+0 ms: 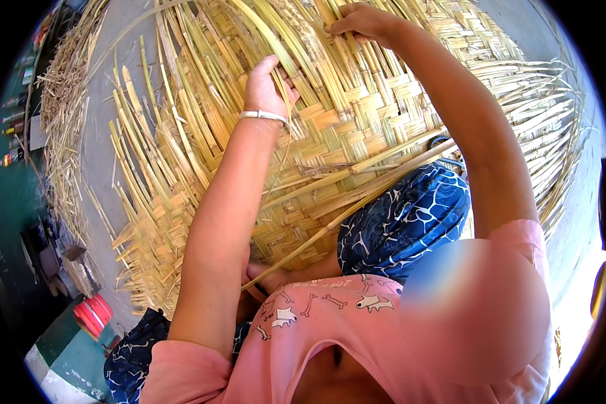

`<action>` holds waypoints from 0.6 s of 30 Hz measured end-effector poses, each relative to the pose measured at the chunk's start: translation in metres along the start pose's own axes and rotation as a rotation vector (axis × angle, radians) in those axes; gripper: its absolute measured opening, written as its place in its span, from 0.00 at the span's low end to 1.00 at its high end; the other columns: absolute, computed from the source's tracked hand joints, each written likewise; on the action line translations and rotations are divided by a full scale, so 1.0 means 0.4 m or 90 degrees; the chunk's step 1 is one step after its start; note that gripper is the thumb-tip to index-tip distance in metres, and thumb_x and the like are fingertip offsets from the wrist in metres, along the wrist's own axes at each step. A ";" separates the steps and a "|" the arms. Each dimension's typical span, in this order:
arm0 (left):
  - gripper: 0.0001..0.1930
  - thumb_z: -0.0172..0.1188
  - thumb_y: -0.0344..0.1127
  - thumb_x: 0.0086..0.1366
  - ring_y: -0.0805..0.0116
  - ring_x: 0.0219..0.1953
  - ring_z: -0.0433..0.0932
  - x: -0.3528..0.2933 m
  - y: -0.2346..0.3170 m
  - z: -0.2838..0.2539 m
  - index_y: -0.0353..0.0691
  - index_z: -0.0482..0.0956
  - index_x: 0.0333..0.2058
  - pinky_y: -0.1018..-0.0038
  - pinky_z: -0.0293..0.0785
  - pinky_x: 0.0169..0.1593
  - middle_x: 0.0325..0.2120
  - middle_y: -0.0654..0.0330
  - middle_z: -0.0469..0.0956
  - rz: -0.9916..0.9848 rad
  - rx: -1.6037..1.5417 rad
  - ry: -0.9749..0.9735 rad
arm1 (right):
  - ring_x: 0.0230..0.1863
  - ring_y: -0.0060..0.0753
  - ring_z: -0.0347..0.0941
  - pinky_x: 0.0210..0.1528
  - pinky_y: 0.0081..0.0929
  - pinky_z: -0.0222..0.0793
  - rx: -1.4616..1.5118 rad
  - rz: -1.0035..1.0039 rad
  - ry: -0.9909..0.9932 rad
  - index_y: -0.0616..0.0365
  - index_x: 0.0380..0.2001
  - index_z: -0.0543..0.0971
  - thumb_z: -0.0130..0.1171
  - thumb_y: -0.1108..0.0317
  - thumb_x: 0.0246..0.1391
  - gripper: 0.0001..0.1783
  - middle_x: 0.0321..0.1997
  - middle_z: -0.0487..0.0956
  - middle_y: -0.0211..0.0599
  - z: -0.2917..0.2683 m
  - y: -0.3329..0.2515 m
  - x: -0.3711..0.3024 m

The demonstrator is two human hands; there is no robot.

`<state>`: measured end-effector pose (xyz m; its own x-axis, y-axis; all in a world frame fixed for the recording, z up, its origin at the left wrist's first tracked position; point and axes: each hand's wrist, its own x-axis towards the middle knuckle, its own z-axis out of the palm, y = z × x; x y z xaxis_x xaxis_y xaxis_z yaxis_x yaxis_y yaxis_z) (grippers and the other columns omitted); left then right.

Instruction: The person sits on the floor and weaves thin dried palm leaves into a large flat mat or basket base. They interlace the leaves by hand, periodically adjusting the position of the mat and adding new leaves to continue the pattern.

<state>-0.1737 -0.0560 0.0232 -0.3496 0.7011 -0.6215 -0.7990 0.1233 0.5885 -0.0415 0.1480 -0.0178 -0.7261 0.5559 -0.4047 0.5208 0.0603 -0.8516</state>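
Observation:
A large mat (pixel 337 138) of flat yellow-green reed strips, woven crosswise, spreads under me. At its far middle, my left hand (pixel 261 87) is closed round a thin reed strip that trails down past its wrist, which wears a white band. Long unwoven strips (pixel 276 40) run from beside this hand toward the top edge. Farther off and to the right, my right hand (pixel 369 22) pinches a reed strip, fingers bent down over the mat; its fingertips are partly hidden. Several loose strips (pixel 357 176) lie slanting across the near part of the mat, beside my knee.
Free strip ends fan out along the mat's right side (pixel 545 121) and left side (pixel 135 135). A heap of dry stalks (pixel 64 128) lies on the grey floor (pixel 131 74) at the left. Near the lower left is a red object (pixel 93 315). My bare foot (pixel 269 275) rests on the mat.

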 end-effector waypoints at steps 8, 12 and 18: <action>0.19 0.48 0.35 0.66 0.55 0.46 0.78 0.024 0.048 -0.013 0.26 0.67 0.50 0.65 0.77 0.50 0.43 0.43 0.76 -0.068 0.200 -0.264 | 0.37 0.30 0.77 0.41 0.30 0.74 0.676 -0.062 -0.097 0.59 0.41 0.76 0.44 0.59 0.63 0.16 0.36 0.80 0.38 0.015 -0.115 -0.099; 0.21 0.53 0.29 0.63 0.56 0.51 0.74 0.042 0.060 0.014 0.23 0.65 0.52 0.64 0.75 0.53 0.48 0.44 0.73 -0.107 0.294 -0.343 | 0.36 0.34 0.79 0.38 0.32 0.78 0.715 -0.027 -0.184 0.61 0.43 0.75 0.40 0.57 0.65 0.20 0.36 0.81 0.42 -0.025 -0.052 -0.032; 0.25 0.58 0.37 0.62 0.68 0.52 0.73 0.034 0.117 0.068 0.31 0.67 0.55 0.73 0.70 0.54 0.49 0.53 0.75 -0.143 0.673 -0.431 | 0.45 0.31 0.76 0.50 0.33 0.72 0.376 -0.048 -0.128 0.63 0.50 0.71 0.53 0.59 0.60 0.21 0.44 0.78 0.41 -0.012 -0.144 -0.061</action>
<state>-0.2028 -0.0216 0.0564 0.3088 0.7707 -0.5573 0.0782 0.5634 0.8225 -0.0515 0.1349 0.0426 -0.8509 0.3981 -0.3428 0.1708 -0.4074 -0.8972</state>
